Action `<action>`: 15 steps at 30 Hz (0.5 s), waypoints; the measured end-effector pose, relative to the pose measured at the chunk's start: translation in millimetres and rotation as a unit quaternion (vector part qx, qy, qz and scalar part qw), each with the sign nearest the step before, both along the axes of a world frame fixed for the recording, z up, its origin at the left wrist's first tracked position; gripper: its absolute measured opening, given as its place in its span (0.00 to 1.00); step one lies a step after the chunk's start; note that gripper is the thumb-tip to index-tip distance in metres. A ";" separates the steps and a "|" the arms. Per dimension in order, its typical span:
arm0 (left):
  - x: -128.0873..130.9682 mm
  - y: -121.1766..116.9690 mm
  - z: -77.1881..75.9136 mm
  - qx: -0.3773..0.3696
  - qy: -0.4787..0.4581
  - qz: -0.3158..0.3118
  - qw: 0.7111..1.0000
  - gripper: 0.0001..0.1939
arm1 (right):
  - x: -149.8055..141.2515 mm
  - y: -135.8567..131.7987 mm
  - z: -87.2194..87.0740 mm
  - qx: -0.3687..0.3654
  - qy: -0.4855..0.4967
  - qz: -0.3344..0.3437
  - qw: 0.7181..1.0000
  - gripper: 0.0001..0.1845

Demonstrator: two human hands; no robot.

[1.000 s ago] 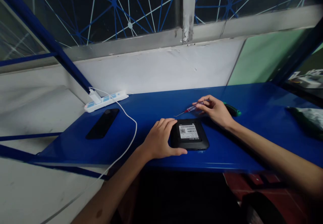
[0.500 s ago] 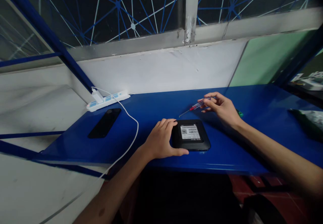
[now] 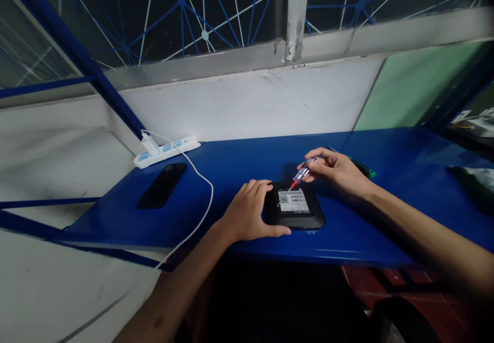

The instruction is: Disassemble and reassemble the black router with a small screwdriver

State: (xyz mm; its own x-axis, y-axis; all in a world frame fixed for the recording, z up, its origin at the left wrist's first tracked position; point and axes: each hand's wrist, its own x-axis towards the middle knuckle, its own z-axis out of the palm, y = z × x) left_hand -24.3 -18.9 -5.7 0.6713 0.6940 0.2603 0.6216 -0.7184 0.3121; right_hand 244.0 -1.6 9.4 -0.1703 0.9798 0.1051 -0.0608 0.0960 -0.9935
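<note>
A flat black box [image 3: 317,220] with rounded corners and a printed white label lies on the blue desk [image 3: 231,160]. My left hand [image 3: 247,213] grips its left side, thumb along the near edge and fingers at the far edge. Between the fingers of my right hand [image 3: 337,172] is a screwdriver [image 3: 302,174] with a clear handle and a red collar. Its shaft slants down over the box, tip near the label's left edge; whether the tip touches I cannot tell. Partly hidden behind that hand lies a green and black tool [image 3: 363,168].
A black phone [image 3: 162,186] lies on the desk's left. Behind it is a white power strip [image 3: 170,151] with a charger [image 3: 150,145] plugged in. A white cable [image 3: 210,199] curves across the desk and over its near edge. A plastic bag [image 3: 478,184] sits far right.
The screwdriver's tip has swung from beyond the far edge of the box to over its label side, and its handle is now steeper. My left hand keeps its hold on the box.
</note>
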 end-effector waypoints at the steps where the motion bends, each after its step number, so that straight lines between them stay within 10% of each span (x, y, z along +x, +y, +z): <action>1: 0.0 0.0 -0.2 0.000 0.001 0.000 1.000 0.50 | 0.0 0.0 -0.1 -0.001 -0.001 0.000 1.000 0.17; 15: 0.8 -0.5 1.0 -0.005 0.000 0.002 1.000 0.50 | -0.4 -1.2 -0.9 -0.002 -0.034 0.012 0.999 0.19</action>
State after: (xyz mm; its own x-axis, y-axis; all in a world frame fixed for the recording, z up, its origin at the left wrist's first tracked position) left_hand -23.4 -19.5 -4.7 0.6686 0.6991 0.2533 0.6242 -0.7129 0.3197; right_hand 243.7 -2.9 8.4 -0.2006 0.9756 0.0893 0.0052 0.0923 -0.9957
